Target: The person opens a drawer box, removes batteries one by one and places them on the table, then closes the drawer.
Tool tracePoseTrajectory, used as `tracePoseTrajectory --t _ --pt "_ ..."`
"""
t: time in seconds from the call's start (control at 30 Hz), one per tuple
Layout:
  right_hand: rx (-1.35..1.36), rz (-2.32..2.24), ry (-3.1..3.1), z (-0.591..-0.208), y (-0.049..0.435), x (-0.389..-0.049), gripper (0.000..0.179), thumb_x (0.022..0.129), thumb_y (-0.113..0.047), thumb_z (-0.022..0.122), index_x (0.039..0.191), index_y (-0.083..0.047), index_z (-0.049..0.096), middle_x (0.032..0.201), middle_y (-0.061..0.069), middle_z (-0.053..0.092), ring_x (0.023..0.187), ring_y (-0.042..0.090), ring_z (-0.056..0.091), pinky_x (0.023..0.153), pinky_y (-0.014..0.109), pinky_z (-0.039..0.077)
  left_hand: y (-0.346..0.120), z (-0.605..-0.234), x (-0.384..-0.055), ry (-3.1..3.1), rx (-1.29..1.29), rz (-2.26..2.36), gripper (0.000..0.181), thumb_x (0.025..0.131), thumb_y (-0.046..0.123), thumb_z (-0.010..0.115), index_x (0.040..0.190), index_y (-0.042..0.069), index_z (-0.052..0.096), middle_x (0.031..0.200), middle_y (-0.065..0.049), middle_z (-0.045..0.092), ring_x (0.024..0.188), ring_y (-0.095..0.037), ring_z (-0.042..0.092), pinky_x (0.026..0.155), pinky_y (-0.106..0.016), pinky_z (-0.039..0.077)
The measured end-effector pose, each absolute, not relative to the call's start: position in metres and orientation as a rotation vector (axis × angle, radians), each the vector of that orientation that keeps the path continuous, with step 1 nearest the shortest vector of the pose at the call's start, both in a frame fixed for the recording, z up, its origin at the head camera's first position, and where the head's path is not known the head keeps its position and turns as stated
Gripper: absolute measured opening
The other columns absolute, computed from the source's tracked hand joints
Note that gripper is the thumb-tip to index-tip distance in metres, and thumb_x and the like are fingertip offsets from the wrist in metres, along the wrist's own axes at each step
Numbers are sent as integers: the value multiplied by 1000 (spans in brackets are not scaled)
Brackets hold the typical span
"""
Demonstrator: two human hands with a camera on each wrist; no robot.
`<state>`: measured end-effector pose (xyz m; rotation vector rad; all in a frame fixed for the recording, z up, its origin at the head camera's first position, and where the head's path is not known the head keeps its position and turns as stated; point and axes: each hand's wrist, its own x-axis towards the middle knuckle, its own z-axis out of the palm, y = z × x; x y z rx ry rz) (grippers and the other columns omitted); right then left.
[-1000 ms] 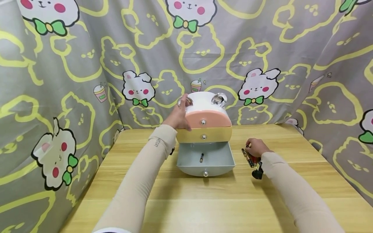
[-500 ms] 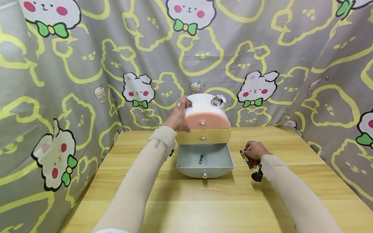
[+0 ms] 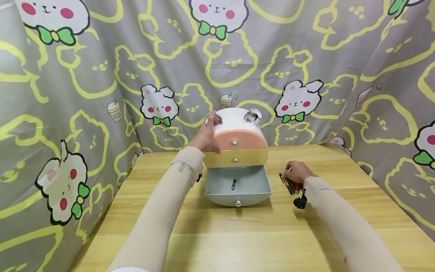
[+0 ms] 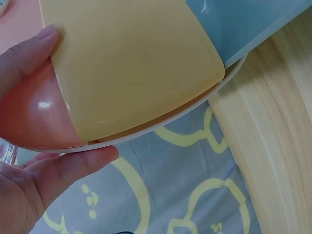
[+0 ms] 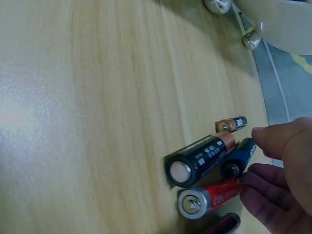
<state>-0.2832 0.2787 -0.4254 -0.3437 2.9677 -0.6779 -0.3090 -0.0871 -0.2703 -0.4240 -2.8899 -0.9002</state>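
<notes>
My left hand [image 3: 205, 134] holds the left edge of a toy-like drawer cabinet [image 3: 234, 115], one digit on its yellow drawer [image 4: 131, 68] and others along the white shell. The cabinet's lower grey-blue drawer [image 3: 253, 177] is pulled out, with one small battery [image 3: 233, 184] in it. Right of the cabinet, my right hand [image 3: 298, 172] is at several batteries on the table. In the right wrist view, a blue battery [image 5: 238, 158] lies between thumb and fingers, with space by the thumb tip. The fingers touch a red battery [image 5: 209, 197]. Beside them lie a larger black-and-copper battery [image 5: 200, 160] and a small one [image 5: 231, 124].
The cabinet has an orange upper drawer [image 3: 239, 138], round silver knobs and silver ears [image 3: 253, 117]. It stands toward the back of the wooden table [image 3: 238, 241]. A grey patterned curtain [image 3: 190, 68] hangs behind and at both sides.
Little has changed. The view shifts slightly; my left hand stays on the cabinet and my right hand stays at the batteries. The lower drawer remains pulled out.
</notes>
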Motion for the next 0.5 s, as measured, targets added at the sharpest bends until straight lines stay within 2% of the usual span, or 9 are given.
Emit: tracePoseTrajectory --t 0.1,0.27,0.33,0.5 --pt "-342 -695 2957 -421 280 -282 26 91 -16 61 104 7 60 81 13 64 60 18 58 65 40 51 -87 -270 -310 -2895 -439 -894 152 47 -1 95 150 35 -11 140 -19 33 126 -37 40 105 -46 36" --pt "-346 -728 2944 -410 281 -280 27 95 -16 60 108 8 58 88 15 63 67 20 59 65 40 50 -87 -269 -312 -2871 -485 -891 152 46 -1 95 150 33 -10 141 -12 35 129 -36 39 108 -45 33" --pt "-370 -743 2959 -407 280 -280 23 95 -16 61 105 5 59 87 13 63 70 20 59 66 39 50 -87 -269 -312 -2871 -484 -891 152 46 -1 95 150 34 -10 142 -10 35 130 -36 38 108 -45 32" --pt "-505 -798 2997 -396 272 -282 13 93 -15 63 90 -2 61 79 6 63 68 19 58 64 37 49 -85 -267 -312 -2903 -437 -852 154 48 1 96 150 36 -14 142 -16 33 128 -38 40 105 -44 37"
